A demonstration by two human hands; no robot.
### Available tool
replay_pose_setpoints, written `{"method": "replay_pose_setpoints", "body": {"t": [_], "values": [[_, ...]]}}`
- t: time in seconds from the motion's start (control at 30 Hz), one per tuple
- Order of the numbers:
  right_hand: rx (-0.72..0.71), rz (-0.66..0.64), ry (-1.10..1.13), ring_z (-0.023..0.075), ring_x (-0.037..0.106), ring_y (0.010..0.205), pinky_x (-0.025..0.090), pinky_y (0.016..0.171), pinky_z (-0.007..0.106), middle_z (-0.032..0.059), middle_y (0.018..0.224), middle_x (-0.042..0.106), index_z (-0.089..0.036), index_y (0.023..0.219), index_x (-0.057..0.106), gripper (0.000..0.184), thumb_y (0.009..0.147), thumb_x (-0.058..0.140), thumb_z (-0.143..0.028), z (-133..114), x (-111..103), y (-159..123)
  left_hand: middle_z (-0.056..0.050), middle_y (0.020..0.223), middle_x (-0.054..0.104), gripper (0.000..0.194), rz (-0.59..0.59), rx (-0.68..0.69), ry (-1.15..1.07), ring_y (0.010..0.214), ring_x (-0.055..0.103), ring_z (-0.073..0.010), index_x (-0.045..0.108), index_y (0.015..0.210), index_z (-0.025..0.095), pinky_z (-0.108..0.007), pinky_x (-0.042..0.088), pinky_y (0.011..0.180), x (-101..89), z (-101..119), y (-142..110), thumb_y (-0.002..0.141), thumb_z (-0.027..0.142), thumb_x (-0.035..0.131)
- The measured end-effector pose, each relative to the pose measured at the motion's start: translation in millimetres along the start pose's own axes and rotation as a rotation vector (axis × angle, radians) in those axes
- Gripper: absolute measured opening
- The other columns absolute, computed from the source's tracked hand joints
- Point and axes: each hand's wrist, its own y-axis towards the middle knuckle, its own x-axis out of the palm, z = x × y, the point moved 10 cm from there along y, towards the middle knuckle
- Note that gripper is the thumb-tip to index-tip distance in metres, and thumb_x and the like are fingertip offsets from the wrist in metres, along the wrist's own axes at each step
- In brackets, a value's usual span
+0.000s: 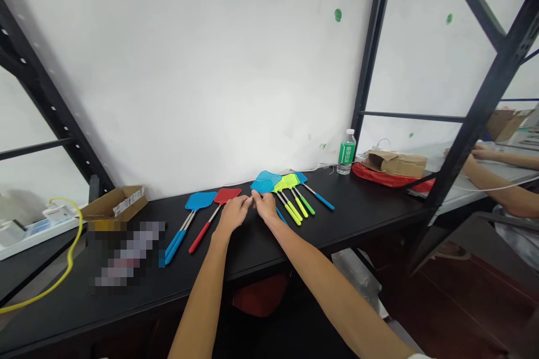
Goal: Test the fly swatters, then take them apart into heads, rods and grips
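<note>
Fly swatters (201,200) lie on both sides of the left hand (234,214) and right hand (266,205), their heads toward the wall (210,67) and handles toward the person, which probably keeps the grips easy to reach. A blue pair and a red swatter (227,196) sit left of the hands; right of them, blue and yellow-green ones (290,181) overlap like a fan, perhaps to save room. The hands are close together, fingertips nearly meeting; whether they pinch anything is too small to tell. The black surface (349,207) also bears a bottle (346,152) to their right and an open cardboard box (103,202) far left. Beyond a metal frame (370,56), a co-worker's arm (490,182) shows at far right.
</note>
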Motion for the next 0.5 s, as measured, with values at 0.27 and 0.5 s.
{"method": "replay_pose_setpoints", "body": {"t": [0.27, 0.5], "values": [[-0.002, -0.147, 0.107, 0.0165, 0.061, 0.056, 0.045, 0.061, 0.026, 0.0029, 0.056, 0.064, -0.018, 0.064, 0.065, 0.047, 0.089, 0.05, -0.054, 9, 16, 6, 0.006, 0.042, 0.048, 0.039, -0.309, -0.185, -0.751, 0.031, 0.043, -0.0106, 0.05, 0.078, 0.019, -0.022, 0.031, 0.039, 44.3, -20, -6, 0.092, 0.055, 0.041], [0.083, -0.144, 0.273, 0.0133, 0.054, 0.049, 0.038, 0.05, 0.023, -0.0005, 0.051, 0.058, -0.018, 0.07, 0.066, 0.043, 0.083, 0.058, -0.059, 18, 19, 7, 0.004, 0.038, 0.049, 0.043, -0.309, -0.184, -0.813, 0.03, 0.042, -0.0107, 0.053, 0.077, 0.018, -0.022, 0.029, 0.038, 38.9, -16, -17, 0.09, 0.057, 0.044]]}}
